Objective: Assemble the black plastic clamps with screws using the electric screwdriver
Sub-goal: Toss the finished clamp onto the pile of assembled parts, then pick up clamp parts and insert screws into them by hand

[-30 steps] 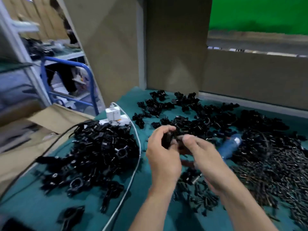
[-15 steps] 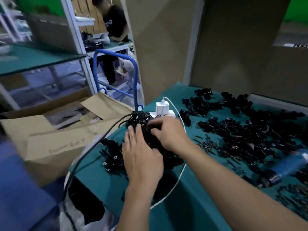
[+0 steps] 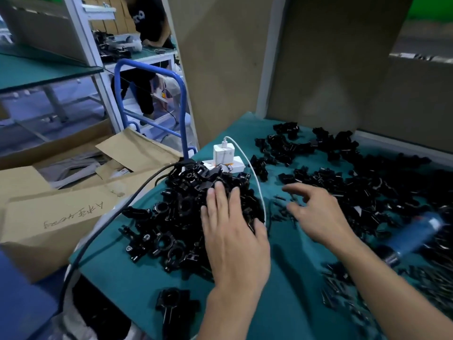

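A heap of assembled black plastic clamps (image 3: 181, 212) lies on the left part of the green table (image 3: 289, 285). My left hand (image 3: 232, 231) rests flat on the heap's right side with straight fingers. My right hand (image 3: 316, 214) hovers just right of the heap, fingers spread and loosely bent, holding nothing, above a few small screws (image 3: 279, 212). Loose black clamp parts (image 3: 343, 182) spread across the table's back and right. The blue electric screwdriver (image 3: 414, 234) lies on its side at the right, blurred. More dark screws (image 3: 416, 280) lie at the lower right.
A white power strip with a charger (image 3: 224, 155) and white cable sits behind the heap. A black cable (image 3: 117, 209) runs off the table's left edge. Cardboard boxes (image 3: 56, 207) stand left of the table, with a blue cart handle (image 3: 181, 94) behind. A person stands at another bench, far left.
A second ago both hands held a clamp in front of me. They moved left onto the heap. Now my right hand has lifted off and swung right; the left stays on the heap.
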Demonstrator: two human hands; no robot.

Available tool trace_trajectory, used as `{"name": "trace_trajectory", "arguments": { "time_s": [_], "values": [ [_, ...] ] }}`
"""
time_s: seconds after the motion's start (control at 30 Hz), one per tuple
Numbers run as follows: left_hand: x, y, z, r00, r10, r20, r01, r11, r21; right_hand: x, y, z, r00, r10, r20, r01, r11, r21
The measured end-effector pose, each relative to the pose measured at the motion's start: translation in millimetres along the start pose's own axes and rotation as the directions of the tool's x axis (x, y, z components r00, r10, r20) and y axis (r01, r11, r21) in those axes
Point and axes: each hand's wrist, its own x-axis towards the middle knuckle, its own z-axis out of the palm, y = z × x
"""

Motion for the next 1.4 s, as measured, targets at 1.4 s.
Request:
{"name": "trace_trajectory", "arguments": {
  "time_s": [1.4],
  "values": [
    [-6,112,114,0.849,0.138,0.509,0.418,0.412,-0.809,-69,103,-54,0.949,0.292,-0.119,-0.091,0.616,0.783]
  ]
}}
